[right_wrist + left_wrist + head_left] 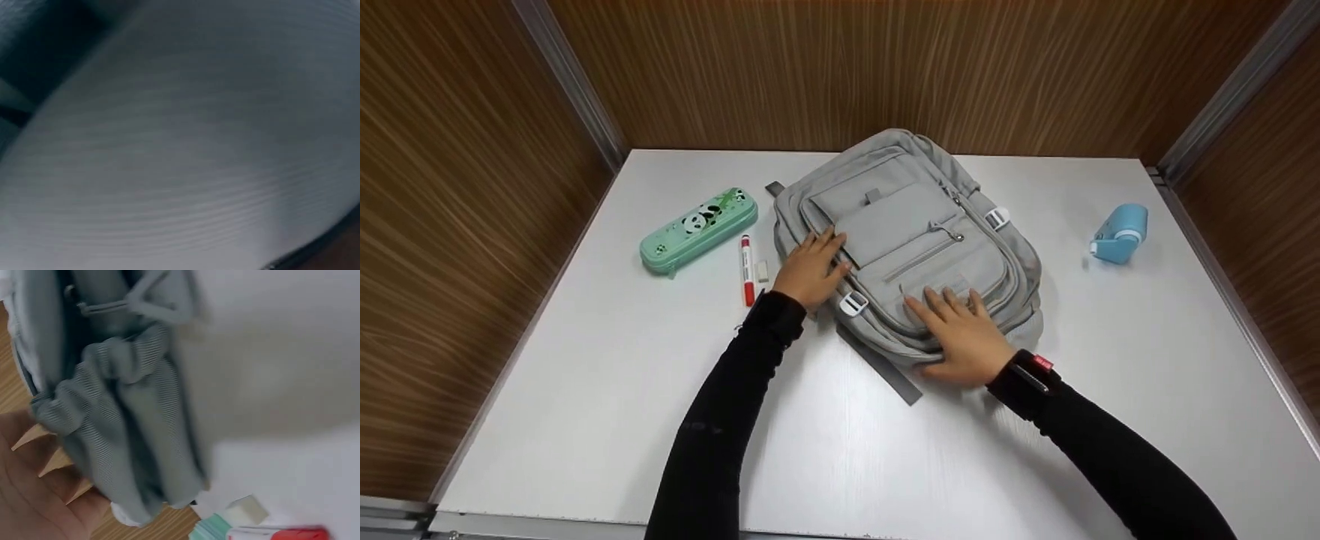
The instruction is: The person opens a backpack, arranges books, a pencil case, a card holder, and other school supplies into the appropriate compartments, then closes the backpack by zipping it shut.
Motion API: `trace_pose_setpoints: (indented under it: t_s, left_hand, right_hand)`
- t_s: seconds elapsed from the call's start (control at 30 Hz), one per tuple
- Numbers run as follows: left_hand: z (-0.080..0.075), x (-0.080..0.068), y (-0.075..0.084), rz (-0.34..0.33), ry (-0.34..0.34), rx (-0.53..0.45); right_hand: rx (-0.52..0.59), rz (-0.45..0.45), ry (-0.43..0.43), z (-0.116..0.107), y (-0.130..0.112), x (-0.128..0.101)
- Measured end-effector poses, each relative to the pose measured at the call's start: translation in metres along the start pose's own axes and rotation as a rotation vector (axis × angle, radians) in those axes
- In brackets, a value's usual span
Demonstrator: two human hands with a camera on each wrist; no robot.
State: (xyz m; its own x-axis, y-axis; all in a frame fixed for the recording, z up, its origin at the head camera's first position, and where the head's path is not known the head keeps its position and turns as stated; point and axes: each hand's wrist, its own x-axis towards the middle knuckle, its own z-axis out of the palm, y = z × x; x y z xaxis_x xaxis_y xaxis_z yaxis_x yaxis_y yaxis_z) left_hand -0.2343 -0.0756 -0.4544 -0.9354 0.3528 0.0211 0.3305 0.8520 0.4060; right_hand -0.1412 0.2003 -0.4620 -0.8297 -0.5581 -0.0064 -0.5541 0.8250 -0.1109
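Both hands flat, fingers straight, gripping nothing: left hand (810, 268) at backpack's (911, 225) 9 o'clock, right hand (964, 337) at 6 (press evenly, probably smoothing it flat).

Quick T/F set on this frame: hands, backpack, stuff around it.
1. Both hands rest flat on the grey backpack. True: left hand, right hand.
2. The blue bottle stands upright. False: it lies on its side, right of the backpack.
3. The red marker lies between the panda pencil case and the backpack. True.
4. The right hand grips a zipper pull. False: its fingers lie straight on the fabric.
5. The white eraser sits on the backpack. False: it is on the table.
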Motion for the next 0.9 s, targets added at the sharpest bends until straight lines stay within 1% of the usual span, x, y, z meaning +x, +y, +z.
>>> trace_pose_setpoints:
  t_s: [0.1, 0.23, 0.33, 0.5, 0.67, 0.77, 0.9]
  left_hand:
    - [0.006, -0.001, -0.005, -0.009, -0.013, 0.030]
    - [0.011, -0.003, -0.004, 0.012, 0.010, 0.079]
    - [0.012, -0.004, 0.000, 0.033, 0.017, 0.111]
    - [0.015, -0.009, 0.008, 0.028, -0.002, 0.155]
    - [0.018, -0.014, 0.018, 0.044, -0.001, 0.172]
    - [0.019, -0.019, 0.025, 0.056, -0.007, 0.182]
    - [0.021, -0.024, 0.033, 0.078, -0.016, 0.194]
  right_hand:
    - [0.000, -0.004, 0.027, 0.001, 0.004, -0.001]
    - [0.016, -0.001, 0.029, -0.003, 0.014, -0.005]
    - [0.036, 0.020, 0.011, -0.006, 0.025, -0.008]
    - [0.057, 0.038, -0.004, -0.009, 0.046, -0.011]
    - [0.059, 0.051, -0.011, -0.011, 0.062, -0.012]
    - [0.053, 0.082, 0.004, -0.011, 0.071, -0.011]
    - [0.030, 0.136, 0.052, -0.009, 0.083, -0.011]
